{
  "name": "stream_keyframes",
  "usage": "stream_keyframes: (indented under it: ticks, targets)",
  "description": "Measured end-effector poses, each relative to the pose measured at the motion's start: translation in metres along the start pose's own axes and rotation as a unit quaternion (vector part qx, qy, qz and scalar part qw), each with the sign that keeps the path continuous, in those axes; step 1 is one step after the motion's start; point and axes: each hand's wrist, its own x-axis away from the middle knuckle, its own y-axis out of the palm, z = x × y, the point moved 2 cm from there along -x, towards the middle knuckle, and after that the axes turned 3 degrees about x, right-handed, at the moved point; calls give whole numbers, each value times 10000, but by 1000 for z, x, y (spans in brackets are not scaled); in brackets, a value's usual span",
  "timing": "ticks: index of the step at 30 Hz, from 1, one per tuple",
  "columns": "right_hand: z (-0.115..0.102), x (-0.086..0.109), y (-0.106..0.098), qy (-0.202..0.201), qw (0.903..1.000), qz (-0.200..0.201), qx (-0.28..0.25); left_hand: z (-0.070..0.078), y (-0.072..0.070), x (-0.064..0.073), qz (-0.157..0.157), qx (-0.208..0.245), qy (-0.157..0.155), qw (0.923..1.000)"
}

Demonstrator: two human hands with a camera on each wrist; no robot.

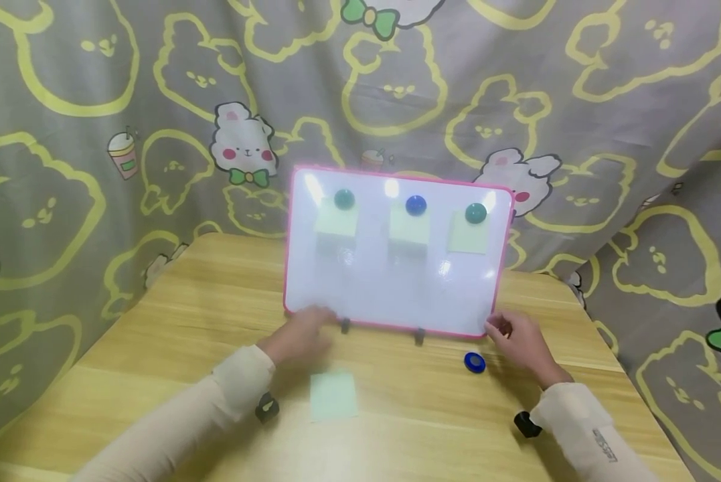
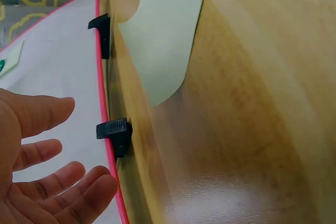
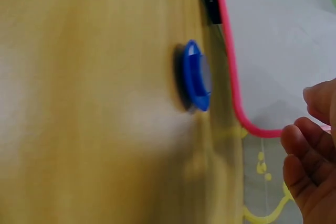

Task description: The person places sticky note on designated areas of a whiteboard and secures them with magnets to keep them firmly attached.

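Note:
A white magnetic whiteboard (image 1: 390, 281) with a pink rim leans upright on the table, its lower edge in black clip feet (image 2: 116, 132). Near its lower left corner is my left hand (image 1: 300, 335), blurred in the head view; in the left wrist view its fingers spread loosely before the board. My right hand (image 1: 519, 341) is at the lower right corner, fingers bent loosely, with a gap to the thumb in the right wrist view; whether it touches the rim is unclear. Beside it a blue round magnet (image 1: 474, 362) lies on the table. Neither hand holds anything visible.
Three pale sticky notes (image 1: 410, 224) hang on the board under two green magnets (image 1: 345, 199) and one blue magnet (image 1: 416, 205). Another pale green sticky note (image 1: 333, 396) lies on the wooden table (image 1: 420, 428). A patterned curtain (image 1: 312, 87) stands behind the board.

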Motion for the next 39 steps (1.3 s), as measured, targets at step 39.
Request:
stream_keyframes:
  ticks: [39]
  targets:
    - [-2, 14, 25, 35, 9685, -2475, -275, 2, 22, 20, -1134, -696, 129, 9910]
